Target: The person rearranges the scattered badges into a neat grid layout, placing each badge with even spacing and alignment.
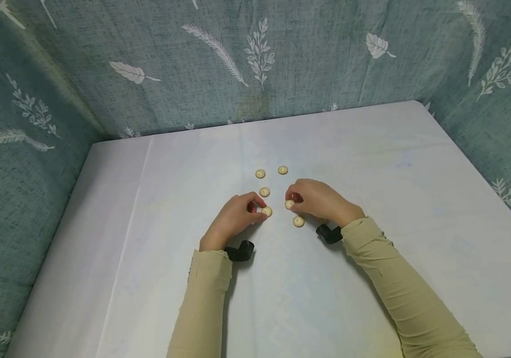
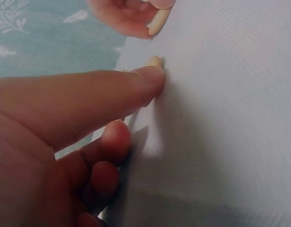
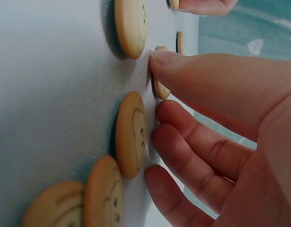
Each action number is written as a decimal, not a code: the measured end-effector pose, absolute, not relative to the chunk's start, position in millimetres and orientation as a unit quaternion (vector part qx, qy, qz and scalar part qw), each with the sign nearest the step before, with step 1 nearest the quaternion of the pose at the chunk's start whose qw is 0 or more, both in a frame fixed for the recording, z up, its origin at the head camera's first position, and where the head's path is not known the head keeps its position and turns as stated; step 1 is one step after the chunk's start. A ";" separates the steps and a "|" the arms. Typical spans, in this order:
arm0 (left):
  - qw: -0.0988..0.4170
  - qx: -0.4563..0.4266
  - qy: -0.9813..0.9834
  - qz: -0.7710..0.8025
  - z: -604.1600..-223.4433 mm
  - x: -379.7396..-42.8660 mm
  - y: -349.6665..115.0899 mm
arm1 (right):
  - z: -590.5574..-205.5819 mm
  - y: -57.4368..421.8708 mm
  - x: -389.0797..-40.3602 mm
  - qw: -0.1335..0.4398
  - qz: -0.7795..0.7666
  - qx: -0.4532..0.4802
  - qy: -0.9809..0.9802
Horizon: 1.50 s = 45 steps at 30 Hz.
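My left hand (image 1: 236, 215) pinches a round wooden button (image 1: 266, 212) between thumb and index finger on the white cloth. In the left wrist view the thumb hides most of that button (image 2: 156, 60). To its right, my right hand (image 1: 320, 199) holds another wooden button (image 1: 289, 204) by its edges with thumb and index finger. Just below that hand lies a button (image 1: 298, 222) with a line drawing on its face. Close by the right fingers, the right wrist view shows a button (image 3: 131, 135) with small holes and a drawn outline, and more buttons beside it.
Beyond the hands, two buttons (image 1: 260, 173) (image 1: 283, 170) lie apart, with a third button (image 1: 264, 192) nearer the left hand. Part of one button (image 1: 324, 220) shows under the right wrist. A green leaf-patterned curtain (image 1: 219, 79) borders the white table (image 1: 174, 179). Black wrist cameras (image 1: 241, 251) sit low over the cloth.
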<state>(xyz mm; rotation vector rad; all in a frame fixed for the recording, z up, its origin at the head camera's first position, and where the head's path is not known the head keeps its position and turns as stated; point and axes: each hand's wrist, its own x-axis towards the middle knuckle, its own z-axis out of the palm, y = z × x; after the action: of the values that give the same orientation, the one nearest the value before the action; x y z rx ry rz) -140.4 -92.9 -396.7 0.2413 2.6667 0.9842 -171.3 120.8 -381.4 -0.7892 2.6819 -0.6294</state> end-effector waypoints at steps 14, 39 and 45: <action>0.141 0.089 0.921 0.353 -396.5 -140.6 -94.0 | -382.4 121.6 -171.3 0.129 -0.216 -0.268 0.930; 0.137 0.090 0.921 0.353 -398.7 -140.4 -94.3 | -381.2 122.2 -173.2 0.136 -0.209 -0.257 0.934; 0.138 0.088 0.921 0.354 -398.2 -140.1 -93.8 | -382.5 123.6 -174.9 0.137 -0.216 -0.242 0.936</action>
<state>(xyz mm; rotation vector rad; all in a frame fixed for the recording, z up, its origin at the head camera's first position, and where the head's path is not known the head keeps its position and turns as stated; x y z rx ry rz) -140.1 -93.8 -398.2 0.2542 2.6639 1.0250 -174.9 123.6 -382.5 -0.7009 2.7084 -0.6245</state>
